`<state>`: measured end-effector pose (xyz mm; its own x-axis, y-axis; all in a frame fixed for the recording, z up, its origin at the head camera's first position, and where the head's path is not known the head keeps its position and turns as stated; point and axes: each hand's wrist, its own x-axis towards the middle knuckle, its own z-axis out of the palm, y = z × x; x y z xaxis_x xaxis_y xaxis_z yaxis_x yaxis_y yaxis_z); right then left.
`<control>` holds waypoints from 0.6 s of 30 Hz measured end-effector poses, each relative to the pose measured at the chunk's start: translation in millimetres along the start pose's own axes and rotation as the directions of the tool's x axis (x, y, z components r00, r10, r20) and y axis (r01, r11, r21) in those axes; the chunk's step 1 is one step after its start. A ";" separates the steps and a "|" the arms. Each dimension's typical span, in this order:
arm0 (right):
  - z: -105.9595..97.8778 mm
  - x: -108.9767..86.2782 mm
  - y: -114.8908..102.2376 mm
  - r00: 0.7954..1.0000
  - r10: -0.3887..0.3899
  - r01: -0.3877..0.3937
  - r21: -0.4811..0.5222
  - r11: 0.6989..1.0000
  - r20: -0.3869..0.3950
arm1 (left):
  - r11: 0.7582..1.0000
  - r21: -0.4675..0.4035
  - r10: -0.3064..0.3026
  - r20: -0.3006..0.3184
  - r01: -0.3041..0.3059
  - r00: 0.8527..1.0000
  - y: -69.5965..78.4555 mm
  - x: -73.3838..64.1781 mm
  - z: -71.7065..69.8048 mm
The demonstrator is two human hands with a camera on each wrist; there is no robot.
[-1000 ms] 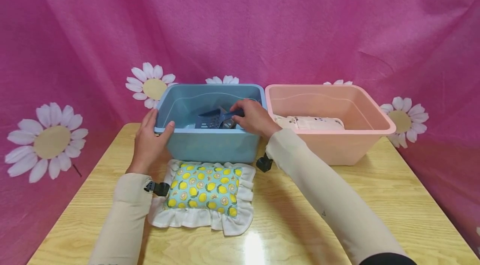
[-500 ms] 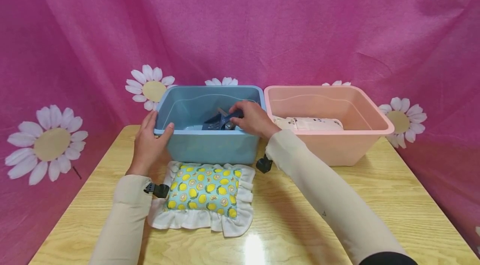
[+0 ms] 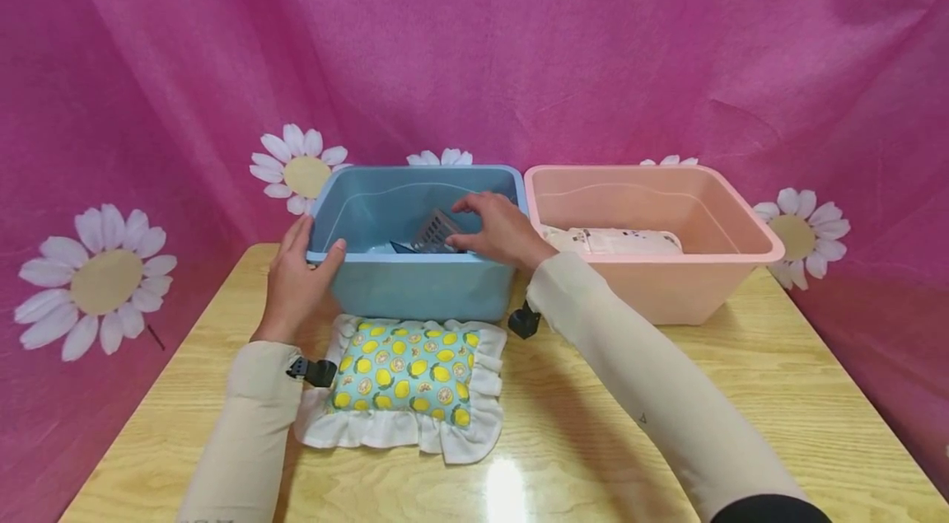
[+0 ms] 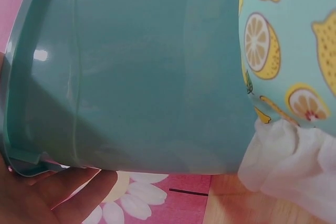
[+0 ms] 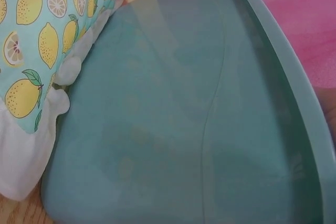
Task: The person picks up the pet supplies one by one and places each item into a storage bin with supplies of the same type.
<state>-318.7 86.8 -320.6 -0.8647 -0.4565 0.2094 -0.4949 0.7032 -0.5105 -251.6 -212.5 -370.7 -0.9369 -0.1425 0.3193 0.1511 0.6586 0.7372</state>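
Note:
In the head view my left hand (image 3: 295, 284) holds the front left corner of the blue plastic bin (image 3: 423, 286), thumb at the front rim and fingers along the side. The left wrist view shows fingers (image 4: 86, 195) below the rim's corner. My right hand (image 3: 504, 231) reaches over the bin's right front rim, thumb and fingers spread apart and nothing between them. Just left of its fingertips a grey slotted litter scoop (image 3: 436, 231) leans inside the bin. Beside it shows the edge of a dark blue slotted scoop (image 3: 403, 248), mostly hidden by the front wall.
A pink bin (image 3: 638, 288) stands right beside the blue one, with a pale printed cloth bundle (image 3: 611, 242) inside. In front of the blue bin lies a lemon-print cushion (image 3: 404, 375) with white ruffles. A pink flowered curtain (image 3: 474, 45) hangs behind the wooden table (image 3: 593, 441).
My right hand has let go of the dark blue scoop, which has sunk lower in the blue bin; its fingers have spread. My left hand stays at the bin's corner.

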 end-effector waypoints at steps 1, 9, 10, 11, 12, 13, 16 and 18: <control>-0.4 0.0 0.4 1.000 -0.002 0.002 0.005 1.000 0.001 | 1.000 -0.002 -0.001 0.000 0.001 1.000 0.3 0.0 0.5; 1.1 -1.7 1.2 1.000 -0.007 0.007 0.031 0.999 0.001 | 1.000 -0.008 -0.007 0.004 0.007 1.000 0.1 -1.3 0.2; 1.7 -1.6 1.0 1.000 -0.009 0.009 0.035 0.999 0.002 | 1.000 -0.005 -0.007 0.001 0.007 1.000 0.2 -1.4 -0.3; 2.2 -1.4 0.5 1.000 -0.011 0.011 0.038 0.999 0.003 | 1.000 -0.006 -0.007 -0.003 0.006 1.000 0.4 -1.6 -1.0; 2.4 -1.4 0.0 1.000 -0.010 0.009 0.040 0.999 0.004 | 1.000 -0.005 -0.006 -0.006 0.006 1.000 0.6 -1.6 -1.5; 2.2 -1.5 -0.5 1.000 -0.008 0.008 0.040 0.999 0.003 | 1.000 -0.007 -0.005 -0.010 0.005 1.000 1.0 -1.4 -1.8; 0.6 -1.6 -0.9 1.000 0.007 -0.008 0.050 0.999 0.002 | 1.000 -0.014 -0.002 -0.015 0.001 1.000 2.4 0.1 -1.3; -1.0 -1.8 -1.2 1.000 0.013 -0.013 0.052 0.999 0.005 | 1.000 -0.018 -0.002 -0.015 0.002 1.000 2.6 0.5 -0.2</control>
<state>-316.6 87.3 -319.5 -0.8705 -0.4500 0.1992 -0.4786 0.6799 -0.5556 -251.6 -211.1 -368.6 -0.9325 -0.1551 0.3263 0.1547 0.6448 0.7485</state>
